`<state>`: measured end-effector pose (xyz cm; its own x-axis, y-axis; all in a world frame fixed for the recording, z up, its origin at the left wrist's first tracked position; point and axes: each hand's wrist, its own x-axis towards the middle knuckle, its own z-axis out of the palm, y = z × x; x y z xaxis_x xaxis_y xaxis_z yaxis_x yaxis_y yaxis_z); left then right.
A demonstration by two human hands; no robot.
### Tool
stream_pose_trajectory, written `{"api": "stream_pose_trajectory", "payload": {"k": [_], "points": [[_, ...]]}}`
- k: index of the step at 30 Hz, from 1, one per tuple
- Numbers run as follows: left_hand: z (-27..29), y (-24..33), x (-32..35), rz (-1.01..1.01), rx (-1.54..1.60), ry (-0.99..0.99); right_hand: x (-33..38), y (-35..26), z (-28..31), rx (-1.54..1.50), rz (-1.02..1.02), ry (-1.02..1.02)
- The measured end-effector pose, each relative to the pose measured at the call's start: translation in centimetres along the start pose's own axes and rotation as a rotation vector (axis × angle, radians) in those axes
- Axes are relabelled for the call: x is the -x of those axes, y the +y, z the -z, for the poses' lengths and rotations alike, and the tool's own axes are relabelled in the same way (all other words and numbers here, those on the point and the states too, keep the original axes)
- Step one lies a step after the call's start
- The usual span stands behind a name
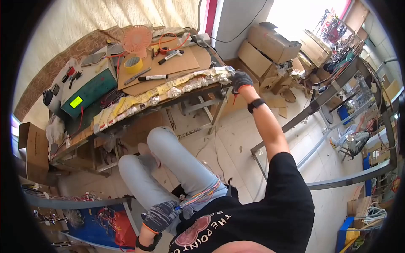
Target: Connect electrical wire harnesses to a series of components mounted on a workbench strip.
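Note:
A bundle of thin multicoloured wires (205, 193) lies across my lap. My left hand (162, 215), in a dark striped knit glove, is closed round one end of it. My right hand (242, 80), gloved the same way, reaches out to the far right corner of the workbench. Its fingers are curled at the end of a long row of white connectors (174, 91), which runs along the bench's front edge with yellow tape above it. Something small and red (234, 99) hangs just below that hand; what the fingers grip is hidden.
On the workbench stand a green box with a lit display (76, 102), a pink fan (137, 40), a yellow tape roll (133, 65) and a black marker (153, 77). Cardboard boxes (270, 44) are stacked behind it. Metal frames (314, 105) bound the right. Another person (352, 137) sits far right.

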<state>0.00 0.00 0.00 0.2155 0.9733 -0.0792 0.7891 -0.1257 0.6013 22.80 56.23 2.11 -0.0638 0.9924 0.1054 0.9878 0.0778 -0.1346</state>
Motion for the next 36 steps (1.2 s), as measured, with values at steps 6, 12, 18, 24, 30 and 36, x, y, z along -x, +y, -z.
{"api": "stream_pose_trajectory", "payload": {"k": [6,12,18,24,30,36], "points": [[-0.6,-3.3,1.3,0.057,0.168,-0.04,2.0,-1.1,-0.3,-0.031,0.194,0.073],[0.1,-7.5,0.1,0.051,0.218,-0.109,8.0,0.8,-1.2,-0.421,0.075,0.133],[0.1,-11.2,-2.0,0.044,0.247,-0.27,8.4,-4.8,-7.7,-0.492,0.071,0.546],[4.2,-9.4,-6.4,0.028,0.221,-0.721,13.5,9.8,-10.4,-0.516,0.332,-0.671],[5.5,-2.4,-12.0,-0.534,0.466,-0.788,33.4,4.0,2.6,-0.619,0.507,-0.752],[14.2,13.8,-22.0,-0.002,1.117,-1.057,44.8,10.6,3.8,-0.871,0.598,-1.019]]}}
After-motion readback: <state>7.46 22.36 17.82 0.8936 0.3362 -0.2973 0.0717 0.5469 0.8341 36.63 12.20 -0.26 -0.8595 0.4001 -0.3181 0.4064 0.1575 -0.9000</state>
